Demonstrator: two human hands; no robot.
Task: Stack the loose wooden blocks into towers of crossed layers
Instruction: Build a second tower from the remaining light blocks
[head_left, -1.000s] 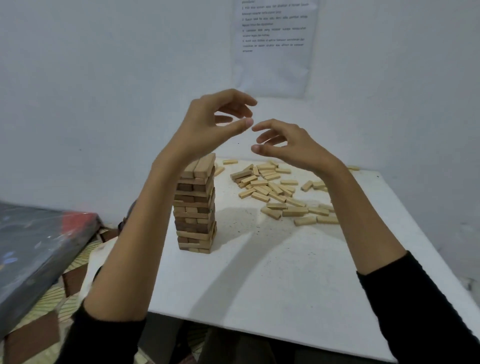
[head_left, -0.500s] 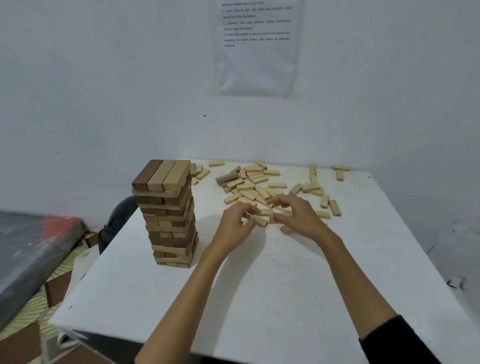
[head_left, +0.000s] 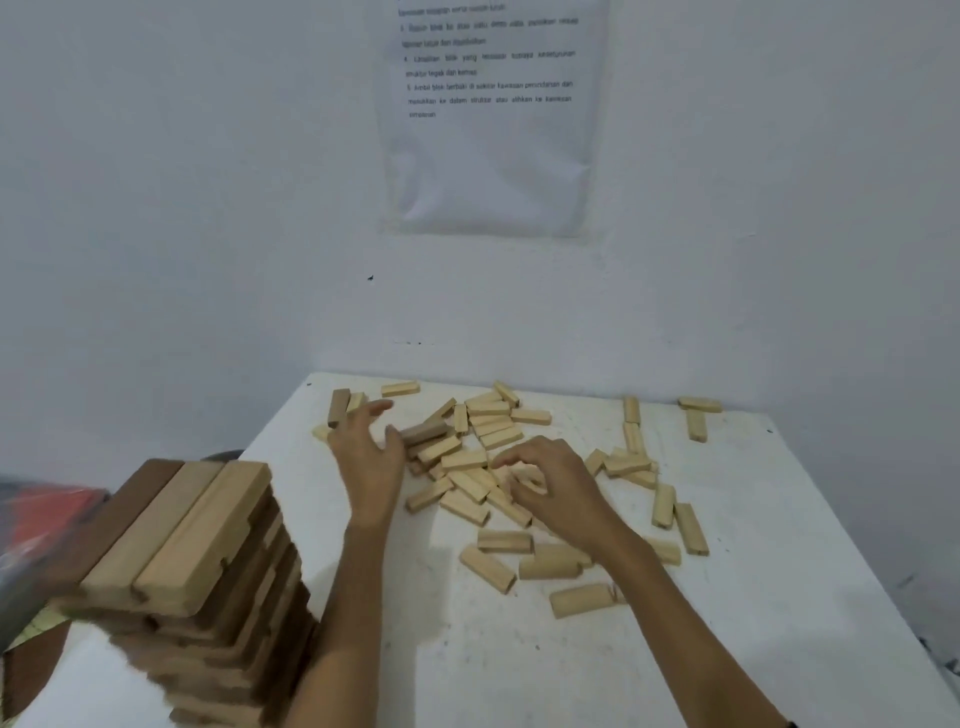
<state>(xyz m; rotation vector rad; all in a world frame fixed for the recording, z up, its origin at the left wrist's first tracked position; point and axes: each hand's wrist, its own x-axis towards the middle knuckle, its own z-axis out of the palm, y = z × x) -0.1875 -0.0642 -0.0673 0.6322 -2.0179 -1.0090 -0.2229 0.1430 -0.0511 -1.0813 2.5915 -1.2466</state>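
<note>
Right now my left hand (head_left: 371, 467) hovers with its fingers spread wide, thumb against a darker block (head_left: 423, 431) on the far-left side of the loose blocks (head_left: 488, 431). My right hand (head_left: 558, 486) lies with fingers curled down on the middle of them; I cannot tell whether it grips one. The tower (head_left: 197, 566) stands near left, blurred, just beside my left forearm. Bare table (head_left: 519, 670) shows near, between my arms.

You are in a plain, sparsely furnished indoor room laid out as a simple task station. A white table (head_left: 727, 649) stands against bare white walls (head_left: 182, 208), with wooden blocks (head_left: 491, 413) scattered across it. A printed sheet (head_left: 488, 156) of numbered instructions hangs above, too blurred to read.
</note>
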